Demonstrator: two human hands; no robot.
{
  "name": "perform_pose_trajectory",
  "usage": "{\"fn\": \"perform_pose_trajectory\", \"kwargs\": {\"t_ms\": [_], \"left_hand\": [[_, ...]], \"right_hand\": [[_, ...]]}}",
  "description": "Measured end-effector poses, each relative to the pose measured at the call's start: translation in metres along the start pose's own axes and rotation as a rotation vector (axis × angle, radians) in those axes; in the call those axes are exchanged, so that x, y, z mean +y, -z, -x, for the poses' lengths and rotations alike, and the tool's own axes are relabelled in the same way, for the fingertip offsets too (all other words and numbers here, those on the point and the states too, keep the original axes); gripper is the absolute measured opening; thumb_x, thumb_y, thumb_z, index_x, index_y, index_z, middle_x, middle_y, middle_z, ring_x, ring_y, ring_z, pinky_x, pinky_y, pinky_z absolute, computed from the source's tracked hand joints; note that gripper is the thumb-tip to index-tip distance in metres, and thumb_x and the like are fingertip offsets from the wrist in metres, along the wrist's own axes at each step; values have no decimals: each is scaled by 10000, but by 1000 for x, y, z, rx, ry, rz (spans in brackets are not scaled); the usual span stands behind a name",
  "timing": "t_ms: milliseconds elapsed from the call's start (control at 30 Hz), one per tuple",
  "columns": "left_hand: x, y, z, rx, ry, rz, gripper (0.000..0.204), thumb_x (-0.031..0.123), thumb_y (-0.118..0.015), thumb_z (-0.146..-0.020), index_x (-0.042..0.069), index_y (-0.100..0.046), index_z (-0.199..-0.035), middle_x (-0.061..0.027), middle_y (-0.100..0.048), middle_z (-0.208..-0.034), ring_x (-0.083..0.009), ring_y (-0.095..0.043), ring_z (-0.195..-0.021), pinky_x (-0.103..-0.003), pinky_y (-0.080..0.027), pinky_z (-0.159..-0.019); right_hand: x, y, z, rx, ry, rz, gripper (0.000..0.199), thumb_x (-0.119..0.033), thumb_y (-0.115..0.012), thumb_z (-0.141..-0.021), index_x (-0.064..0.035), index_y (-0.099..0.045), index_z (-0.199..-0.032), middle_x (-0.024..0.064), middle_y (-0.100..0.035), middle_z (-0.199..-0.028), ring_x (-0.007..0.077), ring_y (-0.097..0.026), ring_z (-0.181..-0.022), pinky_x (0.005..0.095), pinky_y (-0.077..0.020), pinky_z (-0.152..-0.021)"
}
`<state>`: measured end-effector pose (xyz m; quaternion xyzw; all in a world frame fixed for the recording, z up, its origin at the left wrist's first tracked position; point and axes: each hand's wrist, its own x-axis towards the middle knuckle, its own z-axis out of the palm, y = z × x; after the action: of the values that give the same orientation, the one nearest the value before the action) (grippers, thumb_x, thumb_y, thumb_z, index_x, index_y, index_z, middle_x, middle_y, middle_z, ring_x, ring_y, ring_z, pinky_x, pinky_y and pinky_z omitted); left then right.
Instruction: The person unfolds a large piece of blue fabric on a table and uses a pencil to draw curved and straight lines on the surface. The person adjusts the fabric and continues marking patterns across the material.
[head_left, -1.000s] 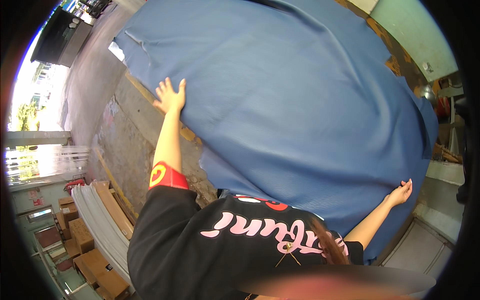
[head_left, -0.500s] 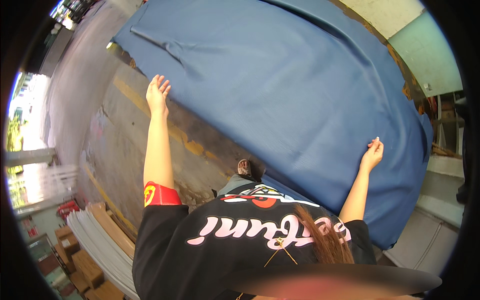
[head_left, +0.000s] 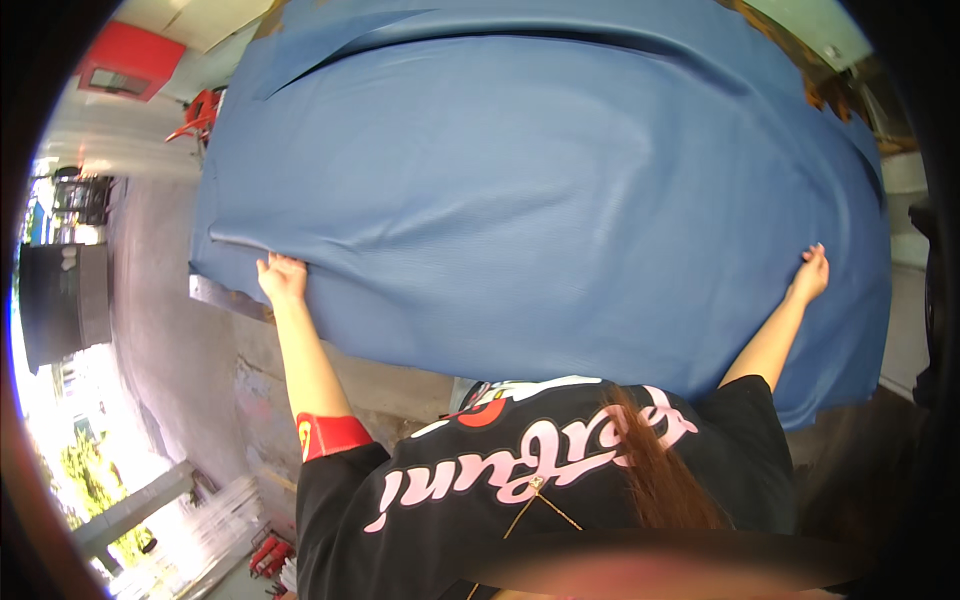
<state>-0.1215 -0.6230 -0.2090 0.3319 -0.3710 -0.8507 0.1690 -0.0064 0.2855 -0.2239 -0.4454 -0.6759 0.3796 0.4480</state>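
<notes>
A large blue leather hide (head_left: 480, 200) lies spread out in front of me, with a raised ridge along its far side and wrinkles running from its near left part. My left hand (head_left: 283, 277) is closed on the hide's near left edge, where a small fold is pulled up. Over the right part of the hide, my right hand (head_left: 815, 270) has its fingers curled together in a pinch. What those fingers hold, if anything, is too small to make out.
Red equipment (head_left: 202, 112) stands past the hide's far left corner, near a red box (head_left: 132, 62). Concrete floor (head_left: 170, 290) runs along the left. Pale panels (head_left: 905, 250) border the right side.
My left hand, open and apart from the hide before, has taken hold of its near left edge. The view has turned left, and my body is closer to the hide.
</notes>
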Motion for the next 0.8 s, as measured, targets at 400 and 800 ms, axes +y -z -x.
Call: {"fn": "perform_pose_trajectory", "kwargs": {"t_ms": [400,800], "left_hand": [[122,4,-167,-68,-39,-294,612,259,-674,-911,-25,-436,-1397,-156,-510,-1401,-295,-508,-1259,-442,-379,-1094],[228,236,-106,238,-538,-1386,421,271,-722,-889,-70,-639,-1119,-133,-678,-1054,-198,-604,-985,-336,-454,-909]], "right_hand": [[-202,-203,373,-863,-123,-502,278,-309,-544,-1012,-62,-636,-925,-21,-557,-708,26,-398,-547,186,-296,-484],[-247,-141,581,-689,167,13,275,-271,-544,-1014,-45,-641,-891,-20,-568,-688,64,-516,-668,234,-419,-639]]}}
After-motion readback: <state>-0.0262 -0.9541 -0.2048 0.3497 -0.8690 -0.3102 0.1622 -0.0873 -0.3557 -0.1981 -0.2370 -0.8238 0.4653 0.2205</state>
